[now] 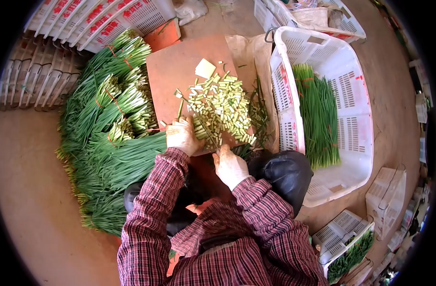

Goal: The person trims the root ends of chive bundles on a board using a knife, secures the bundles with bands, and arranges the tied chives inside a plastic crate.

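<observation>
Green-stalk bunch (pixel 144 151) sits gripped in the left hand (pixel 182 137), just beside the knife (pixel 210 135) clasped by the right hand (pixel 231 166); blade slippage could nick the holding hand.

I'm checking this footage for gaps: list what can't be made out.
Head view: handle of the knife, covered by the right hand.
Head view: floor of the white crate beneath the green bundle, which covers it.
Head view: crate stack, cut off by the top edge.
Head view: far-right items, too small and blurred.
</observation>
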The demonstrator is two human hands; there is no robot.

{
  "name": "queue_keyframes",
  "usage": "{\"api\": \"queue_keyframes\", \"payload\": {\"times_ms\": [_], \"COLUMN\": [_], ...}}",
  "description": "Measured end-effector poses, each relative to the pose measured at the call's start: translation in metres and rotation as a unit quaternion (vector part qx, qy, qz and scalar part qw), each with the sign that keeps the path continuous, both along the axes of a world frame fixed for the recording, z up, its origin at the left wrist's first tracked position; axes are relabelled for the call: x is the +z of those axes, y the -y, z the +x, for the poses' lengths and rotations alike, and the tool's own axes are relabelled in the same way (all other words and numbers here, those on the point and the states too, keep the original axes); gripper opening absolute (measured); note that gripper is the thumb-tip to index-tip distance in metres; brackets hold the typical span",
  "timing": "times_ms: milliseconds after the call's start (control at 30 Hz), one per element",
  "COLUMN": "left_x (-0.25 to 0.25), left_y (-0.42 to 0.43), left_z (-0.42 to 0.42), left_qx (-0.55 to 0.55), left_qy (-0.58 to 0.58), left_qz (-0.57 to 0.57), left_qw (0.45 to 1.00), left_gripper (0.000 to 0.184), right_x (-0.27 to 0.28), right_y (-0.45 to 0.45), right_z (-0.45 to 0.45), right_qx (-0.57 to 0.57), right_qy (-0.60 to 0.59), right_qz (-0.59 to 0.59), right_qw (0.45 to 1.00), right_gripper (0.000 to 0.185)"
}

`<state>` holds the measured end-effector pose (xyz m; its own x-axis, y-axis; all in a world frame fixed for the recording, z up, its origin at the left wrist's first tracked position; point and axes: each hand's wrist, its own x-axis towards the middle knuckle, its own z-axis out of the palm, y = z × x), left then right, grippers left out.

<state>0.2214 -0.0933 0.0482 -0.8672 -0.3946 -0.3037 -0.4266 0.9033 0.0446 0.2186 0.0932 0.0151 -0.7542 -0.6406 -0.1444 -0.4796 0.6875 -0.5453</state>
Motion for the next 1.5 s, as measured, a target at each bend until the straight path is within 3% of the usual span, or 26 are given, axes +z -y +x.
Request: {"api": "queue_keyframes", "payload": {"times_ms": [100, 167, 267, 433, 567, 600, 667, 767, 833, 967, 1000, 1100, 1133, 1233, 1300, 1500], "left_x": [-0.003, 0.0, 0.001, -0.006, 0.001, -0.001, 0.004, 0.007, -0.011, -0.009, -0.004, -0.013, -0.008, -0.004, -0.004, -0.01], "left_y": [0.0, 0.0, -0.003, -0.004, -0.012, -0.014, -0.021, -0.023, -0.023, -0.021, -0.024, -0.02, -0.019, -0.025, -0.026, -0.023], "left_z": [0.0, -0.002, -0.002, 0.001, 0.001, 0.001, 0.003, 0.014, 0.022, 0.011, 0.01, 0.011, 0.005, 0.007, 0.011, 0.014], "left_qx": [-0.005, 0.002, -0.002, -0.003, 0.007, 0.015, 0.029, -0.005, -0.003, 0.014, 0.015, 0.012, 0.008, 0.019, 0.014, 0.017], "left_qy": [0.002, 0.008, 0.009, 0.018, 0.033, 0.027, 0.053, -0.007, -0.007, 0.007, 0.016, 0.005, -0.003, 0.036, 0.011, 0.005], "left_qz": [-0.007, -0.018, -0.026, -0.03, -0.054, -0.057, -0.079, -0.061, -0.073, -0.063, -0.077, -0.082, -0.086, -0.09, -0.093, -0.095], "left_qw": [1.0, 1.0, 1.0, 0.999, 0.998, 0.998, 0.995, 0.998, 0.997, 0.998, 0.997, 0.997, 0.996, 0.995, 0.995, 0.995], "left_gripper": [0.078, 0.078, 0.079, 0.081, 0.08, 0.082, 0.088, 0.096, 0.098, 0.104, 0.105, 0.105, 0.105, 0.098, 0.091, 0.091], "right_x": [-0.043, -0.032, -0.03, -0.035, -0.043, -0.059, -0.055, -0.065, -0.056, -0.039, -0.039, -0.014, -0.076, -0.109, -0.028, -0.039], "right_y": [0.039, 0.038, 0.031, 0.019, 0.032, 0.033, 0.033, 0.028, 0.025, 0.039, 0.041, 0.038, 0.042, 0.047, 0.022, 0.025], "right_z": [-0.008, -0.011, -0.007, 0.008, 0.002, 0.001, 0.0, 0.003, 0.017, 0.008, 0.004, -0.002, 0.006, 0.024, 0.02, 0.025], "right_qx": [0.005, 0.055, -0.019, -0.039, -0.014, 0.052, 0.109, 0.171, 0.071, -0.019, 0.045, 0.033, 0.073, 0.026, -0.091, -0.078], "right_qy": [-0.024, -0.14, 0.034, 0.059, -0.013, -0.127, -0.158, -0.354, -0.166, 0.004, -0.037, 0.034, -0.127, -0.084, 0.139, 0.11], "right_qz": [0.052, 0.043, 0.038, 0.044, 0.056, 0.099, 0.143, 0.059, 0.078, 0.088, 0.117, 0.125, 0.107, 0.077, 0.063, 0.054], "right_qw": [0.998, 0.988, 0.998, 0.996, 0.998, 0.986, 0.971, 0.918, 0.98, 0.996, 0.991, 0.991, 0.983, 0.993, 0.984, 0.989], "right_gripper": [0.026, 0.026, 0.027, 0.028, 0.032, 0.034, 0.036, 0.032, 0.032, 0.034, 0.034, 0.032, 0.032, 0.033, 0.036, 0.037]}}
